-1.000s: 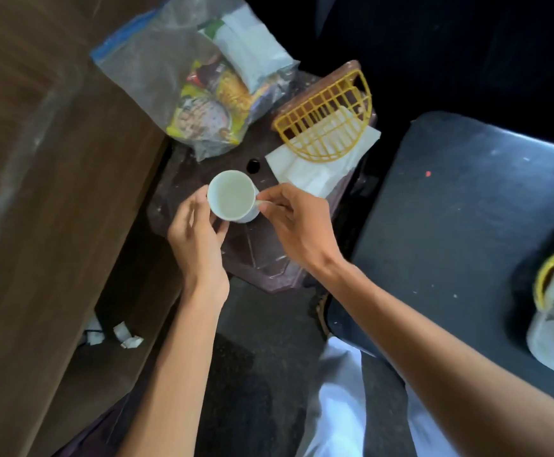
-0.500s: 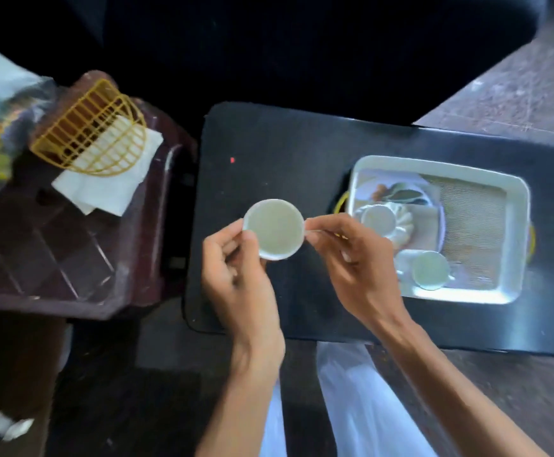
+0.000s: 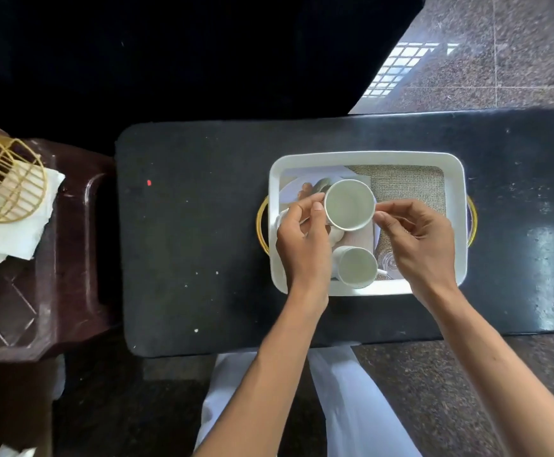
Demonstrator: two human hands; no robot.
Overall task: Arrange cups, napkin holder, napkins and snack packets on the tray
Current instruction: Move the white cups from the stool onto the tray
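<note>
I hold a white cup point(image 3: 349, 204) over the left half of the white tray point(image 3: 368, 157), which has gold handles. My left hand point(image 3: 303, 240) grips the cup's left side and my right hand point(image 3: 415, 240) pinches its handle on the right. A second white cup point(image 3: 357, 267) stands in the tray's near part, between my wrists. Another white cup point(image 3: 336, 235) is mostly hidden under the held one. The yellow wire napkin holder point(image 3: 3, 183) lies on white napkins point(image 3: 15, 232) on the brown stool at far left.
The tray rests on a black low table point(image 3: 196, 242). A brown plastic stool point(image 3: 71, 258) stands just left of the table. The tray floor has a burlap-patterned liner point(image 3: 407, 186). Speckled stone floor point(image 3: 499, 61) lies beyond and to the right.
Both hands carried the cup rightward from the stool, across the black table, to above the tray. The view swung right, and the bag of snack packets left the frame.
</note>
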